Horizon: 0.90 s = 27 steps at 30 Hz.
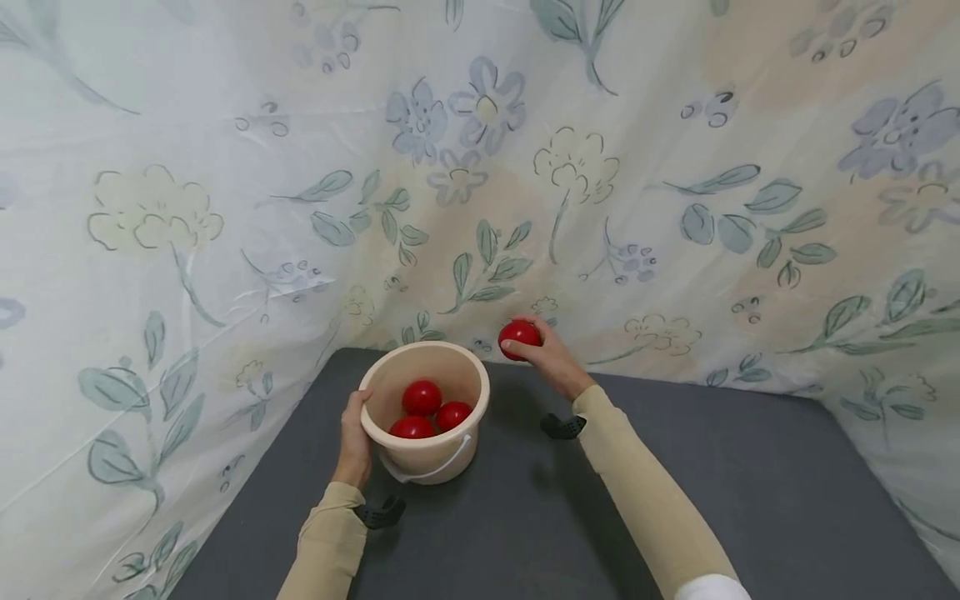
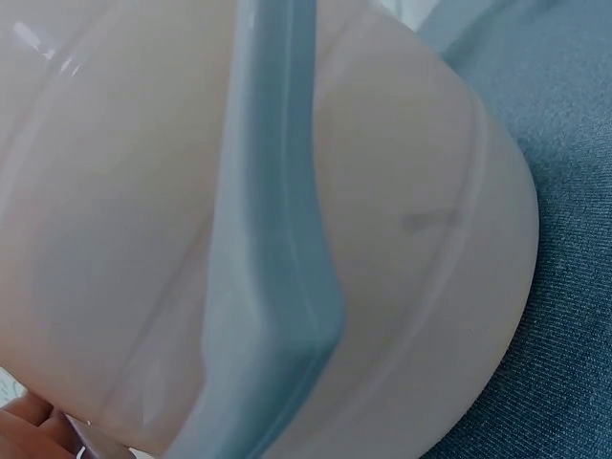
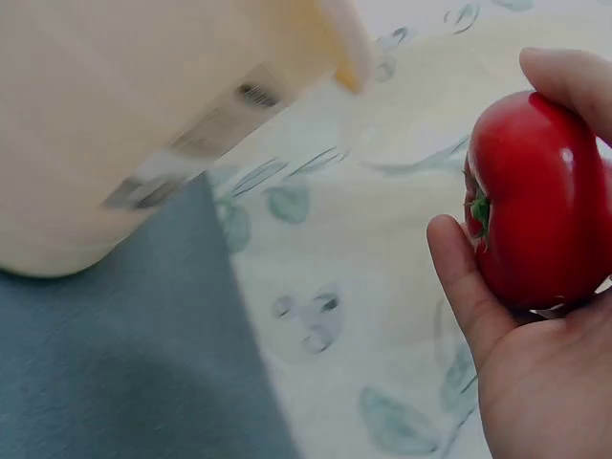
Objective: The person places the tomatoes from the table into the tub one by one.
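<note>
A cream plastic bucket (image 1: 442, 446) stands on the grey surface in the head view, with several red tomatoes inside, 3 of them showing (image 1: 422, 398). My left hand (image 1: 355, 437) grips its left side at the rim. In the left wrist view, the bucket's wall (image 2: 411, 239) and handle (image 2: 277, 220) hide most of that hand. My right hand (image 1: 553, 360) holds another red tomato (image 1: 519, 339) in the air, right of the bucket. In the right wrist view, the tomato (image 3: 540, 206) shows a green stem, and thumb and fingers curl round it.
The dark grey table (image 1: 675, 467) meets a floral cloth (image 1: 637, 208) hanging behind it and along both sides. A dark band (image 1: 562, 427) is on the right wrist and another (image 1: 380, 512) on the left. A label (image 3: 206, 134) is stuck on the bucket's side.
</note>
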Available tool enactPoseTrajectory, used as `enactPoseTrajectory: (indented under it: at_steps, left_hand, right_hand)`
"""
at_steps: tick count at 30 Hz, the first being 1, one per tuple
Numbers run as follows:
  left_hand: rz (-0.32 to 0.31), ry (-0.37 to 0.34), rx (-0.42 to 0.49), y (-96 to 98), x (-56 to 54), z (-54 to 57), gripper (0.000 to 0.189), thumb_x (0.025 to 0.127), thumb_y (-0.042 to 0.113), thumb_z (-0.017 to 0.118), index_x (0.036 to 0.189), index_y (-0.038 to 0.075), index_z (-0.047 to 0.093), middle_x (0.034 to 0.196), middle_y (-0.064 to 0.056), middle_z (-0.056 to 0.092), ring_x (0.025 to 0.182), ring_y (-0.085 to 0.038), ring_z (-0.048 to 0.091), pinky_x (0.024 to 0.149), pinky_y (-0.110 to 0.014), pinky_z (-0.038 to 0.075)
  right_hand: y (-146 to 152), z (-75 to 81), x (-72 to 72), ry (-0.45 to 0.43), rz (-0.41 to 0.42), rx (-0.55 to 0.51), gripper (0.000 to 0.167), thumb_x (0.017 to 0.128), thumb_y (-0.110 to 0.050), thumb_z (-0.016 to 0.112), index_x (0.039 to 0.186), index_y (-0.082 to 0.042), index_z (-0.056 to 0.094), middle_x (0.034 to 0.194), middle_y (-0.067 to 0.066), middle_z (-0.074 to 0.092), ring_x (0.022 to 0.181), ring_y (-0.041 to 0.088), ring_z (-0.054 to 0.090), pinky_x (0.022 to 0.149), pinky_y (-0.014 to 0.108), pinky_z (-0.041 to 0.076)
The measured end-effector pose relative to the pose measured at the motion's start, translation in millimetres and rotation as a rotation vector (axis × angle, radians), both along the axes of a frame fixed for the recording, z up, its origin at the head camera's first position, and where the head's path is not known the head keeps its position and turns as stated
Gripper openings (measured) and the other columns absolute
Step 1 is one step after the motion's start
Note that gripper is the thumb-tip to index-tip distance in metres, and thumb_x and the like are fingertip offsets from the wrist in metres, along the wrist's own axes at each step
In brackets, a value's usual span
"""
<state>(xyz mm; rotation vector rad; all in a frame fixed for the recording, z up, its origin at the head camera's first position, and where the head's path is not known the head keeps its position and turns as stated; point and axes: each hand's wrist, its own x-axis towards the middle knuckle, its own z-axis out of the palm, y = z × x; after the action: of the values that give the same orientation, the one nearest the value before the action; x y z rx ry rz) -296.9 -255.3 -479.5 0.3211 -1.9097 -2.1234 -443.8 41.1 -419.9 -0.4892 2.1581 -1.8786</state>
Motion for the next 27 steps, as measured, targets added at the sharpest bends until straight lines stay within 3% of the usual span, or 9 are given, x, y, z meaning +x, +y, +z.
enactPoseTrajectory:
  at_steps: [7,14,20,27]
  left_hand:
    - [-0.008,0.000,-0.001,-0.6,2.9,-1.7,0.059,0.100,0.047,0.028,0.152,0.023,0.045,0.155,-0.003,0.045,0.144,-0.025,0.040,0.124,-0.050,0.023]
    - [-0.021,-0.003,-0.034,-2.7,0.2,-1.5,0.058,0.101,0.051,0.028,0.149,0.026,0.048,0.153,-0.002,0.049,0.143,-0.025,0.042,0.123,-0.052,0.024]
    - [-0.018,-0.016,-0.050,-6.2,-0.9,-2.0,0.059,0.100,0.052,0.027,0.149,0.026,0.047,0.153,-0.003,0.048,0.143,-0.026,0.042,0.123,-0.053,0.023]
    - [-0.018,-0.008,-0.012,-5.4,-2.7,-2.2,0.057,0.100,0.049,0.031,0.148,0.025,0.049,0.153,-0.002,0.049,0.143,-0.024,0.042,0.123,-0.050,0.024]
  right_hand:
    - [-7,27.4,-4.7,0.090,0.006,0.033,0.074,0.085,-0.038,0.080,0.146,-0.028,0.041,0.148,0.003,0.046,0.135,0.032,0.043,0.109,0.053,0.046]
    - [-15,49.1,-3.8,0.168,0.027,0.059,0.077,0.083,-0.040,0.081,0.147,-0.027,0.042,0.147,0.001,0.049,0.133,0.029,0.045,0.104,0.048,0.051]
    - [-35,66.9,-3.5,0.190,0.046,0.067,0.071,0.085,-0.040,0.079,0.146,-0.029,0.044,0.146,0.003,0.050,0.132,0.030,0.046,0.103,0.048,0.052]
    - [-64,81.5,-0.2,0.177,0.134,0.019,0.068,0.087,-0.032,0.077,0.146,-0.026,0.044,0.146,0.007,0.049,0.133,0.032,0.045,0.108,0.055,0.046]
